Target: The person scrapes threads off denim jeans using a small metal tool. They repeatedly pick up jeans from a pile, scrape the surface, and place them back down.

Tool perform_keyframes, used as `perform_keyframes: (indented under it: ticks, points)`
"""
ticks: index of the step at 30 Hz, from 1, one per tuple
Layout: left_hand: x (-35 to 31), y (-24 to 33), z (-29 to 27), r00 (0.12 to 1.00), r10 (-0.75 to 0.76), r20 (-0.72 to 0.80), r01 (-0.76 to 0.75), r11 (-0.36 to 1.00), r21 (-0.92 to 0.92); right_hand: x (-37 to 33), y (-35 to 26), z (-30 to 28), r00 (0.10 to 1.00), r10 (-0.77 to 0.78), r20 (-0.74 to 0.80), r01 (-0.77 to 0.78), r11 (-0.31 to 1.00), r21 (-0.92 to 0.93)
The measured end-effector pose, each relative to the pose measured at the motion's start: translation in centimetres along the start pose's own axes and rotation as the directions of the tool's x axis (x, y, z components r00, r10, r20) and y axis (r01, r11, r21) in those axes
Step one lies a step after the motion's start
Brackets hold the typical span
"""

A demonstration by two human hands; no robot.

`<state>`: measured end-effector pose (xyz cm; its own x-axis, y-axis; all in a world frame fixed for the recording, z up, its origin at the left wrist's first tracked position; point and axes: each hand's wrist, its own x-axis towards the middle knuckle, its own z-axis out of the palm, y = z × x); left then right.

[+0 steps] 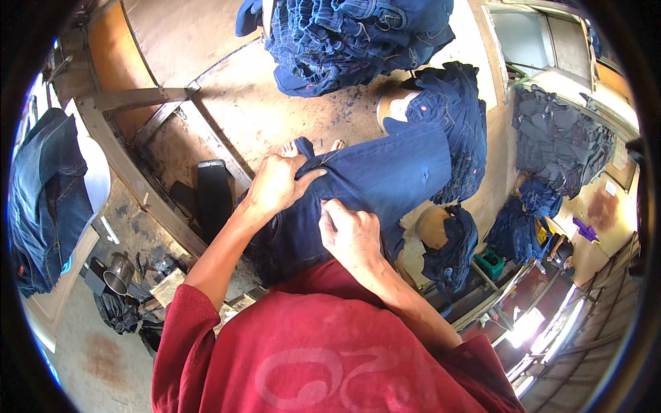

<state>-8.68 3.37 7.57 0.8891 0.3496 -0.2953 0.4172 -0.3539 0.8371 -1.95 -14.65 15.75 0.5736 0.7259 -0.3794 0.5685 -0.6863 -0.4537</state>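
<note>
A pair of dark blue denim jeans (392,168) lies across my lap, one leg stretching away to the right with a small lighter worn spot near its end. My left hand (279,184) grips the cloth near the upper edge, its thumb laid along a fold. Just below and to the right, my right hand (351,233) is closed, its curled fingertips pinching at the same cloth. Whether a small thing is also between the right fingers is hidden.
A big pile of blue jeans (358,41) stands ahead. More jeans (454,124) hang over a round stool at right, beyond them dark grey garments (561,138). At left are draped jeans (48,199), a metal mug (119,273) and a wooden frame (148,199).
</note>
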Motion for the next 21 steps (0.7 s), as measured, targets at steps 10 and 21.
perform_keyframes:
  ticks: [10, 21]
  points:
    - [0.1, 0.2, -0.1, 0.998, -0.052, 0.042, 0.051, 0.999, 0.013, -0.8, 0.5, -0.5, 0.99, -0.07, -0.12, 0.093, 0.976, 0.196]
    - [0.2, 0.7, -0.1, 0.999, -0.039, -0.023, 0.038, 0.999, -0.037, -1.8, 0.6, -0.2, 0.99, -0.071, -0.121, 0.087, 0.987, 0.135]
